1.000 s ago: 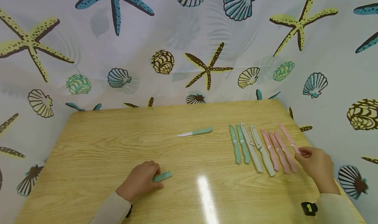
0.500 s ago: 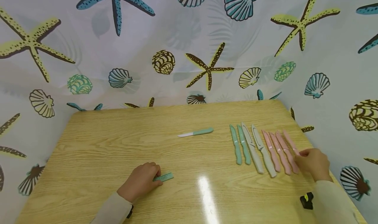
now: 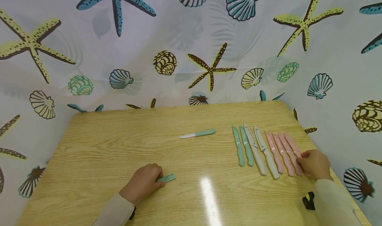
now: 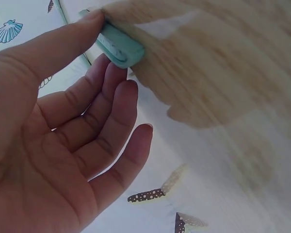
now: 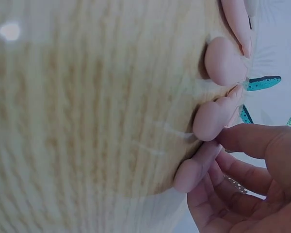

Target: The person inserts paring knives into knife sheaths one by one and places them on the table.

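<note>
My left hand (image 3: 143,183) pinches a short green blade sheath (image 3: 167,178) between thumb and fingers, low over the table's left-centre. In the left wrist view the sheath (image 4: 120,46) sits at the thumb tip, and the other fingers are loosely bent. On the right, my right hand (image 3: 316,164) pinches the handle of the outermost pink knife (image 3: 290,141), which lies beside several more pink knives (image 3: 277,153). The right wrist view shows that knife's handle end (image 5: 186,175) by the thumb and fingers. Beyond the left hand lies a green-handled paring knife (image 3: 205,132), its blade bare.
Left of the pink knives, two pale grey knives (image 3: 265,153) and two green knives (image 3: 238,146) continue the row, in matching sheaths. The wooden table (image 3: 119,133) meets a shell-patterned cloth (image 3: 149,37) at its back and sides.
My right hand has moved slightly left, bringing the outermost pink knife down close alongside the other pink ones. The left hand stays almost still with the sheath.
</note>
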Action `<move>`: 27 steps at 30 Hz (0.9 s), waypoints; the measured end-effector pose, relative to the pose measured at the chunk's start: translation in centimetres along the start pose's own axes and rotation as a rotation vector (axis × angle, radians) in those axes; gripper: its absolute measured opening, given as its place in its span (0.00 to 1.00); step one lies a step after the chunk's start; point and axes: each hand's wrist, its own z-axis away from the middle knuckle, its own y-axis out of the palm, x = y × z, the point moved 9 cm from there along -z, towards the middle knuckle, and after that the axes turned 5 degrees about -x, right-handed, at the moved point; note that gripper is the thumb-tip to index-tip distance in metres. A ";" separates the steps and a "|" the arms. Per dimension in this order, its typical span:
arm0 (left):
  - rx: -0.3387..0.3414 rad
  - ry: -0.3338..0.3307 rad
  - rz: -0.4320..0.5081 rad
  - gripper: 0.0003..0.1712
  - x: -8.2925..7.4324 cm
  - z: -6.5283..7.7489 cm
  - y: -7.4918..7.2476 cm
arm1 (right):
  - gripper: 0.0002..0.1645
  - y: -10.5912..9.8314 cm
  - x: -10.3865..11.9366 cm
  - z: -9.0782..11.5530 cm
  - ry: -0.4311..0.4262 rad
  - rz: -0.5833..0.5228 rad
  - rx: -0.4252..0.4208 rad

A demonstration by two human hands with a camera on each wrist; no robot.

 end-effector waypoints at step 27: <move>-0.445 0.142 -0.035 0.10 -2.6 -0.6 -7.2 | 0.18 -0.7 14.9 1.8 -0.348 -0.078 -0.189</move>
